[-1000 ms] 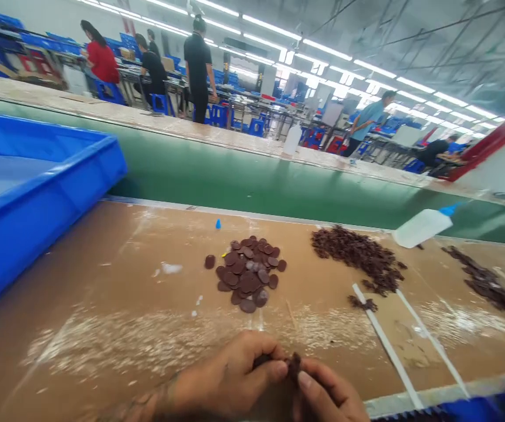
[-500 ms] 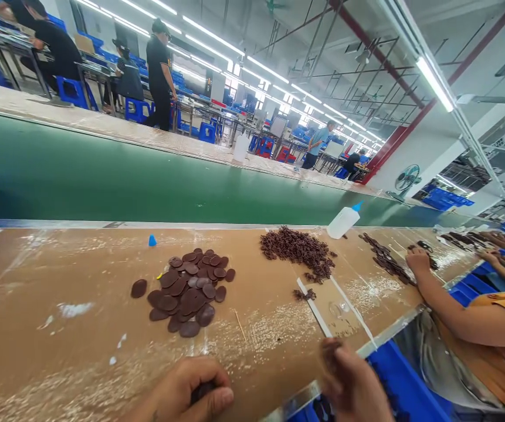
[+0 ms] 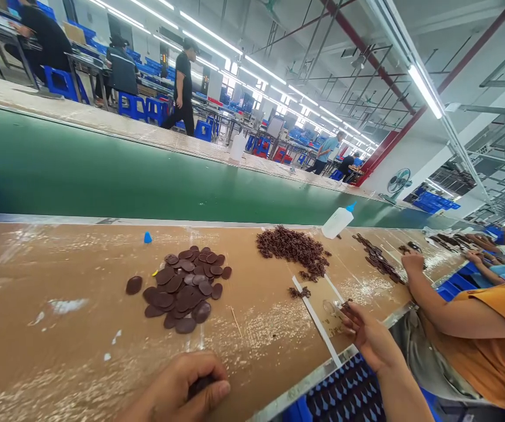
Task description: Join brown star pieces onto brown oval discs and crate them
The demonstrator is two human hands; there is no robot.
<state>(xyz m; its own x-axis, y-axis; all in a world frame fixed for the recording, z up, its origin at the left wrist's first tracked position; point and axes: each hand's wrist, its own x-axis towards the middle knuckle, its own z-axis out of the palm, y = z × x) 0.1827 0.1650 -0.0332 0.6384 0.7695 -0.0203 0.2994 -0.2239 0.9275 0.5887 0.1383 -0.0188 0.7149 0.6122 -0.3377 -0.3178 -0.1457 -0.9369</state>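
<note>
Left hand (image 3: 188,381) curled round dark piece (image 3: 200,384), likely for security | right hand (image 3: 372,339) pinching brown bit (image 3: 347,305) near white strips (image 3: 318,324) | disc pile (image 3: 186,287) ahead, presumably for easy reach

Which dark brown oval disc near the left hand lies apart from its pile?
The lone disc at the pile's left: a gap separates it, while the others lie bunched together.

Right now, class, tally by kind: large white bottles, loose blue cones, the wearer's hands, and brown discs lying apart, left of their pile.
Large white bottles: 2
Loose blue cone: 1
Wearer's hands: 2
Lone brown disc: 1
Total: 6
</note>
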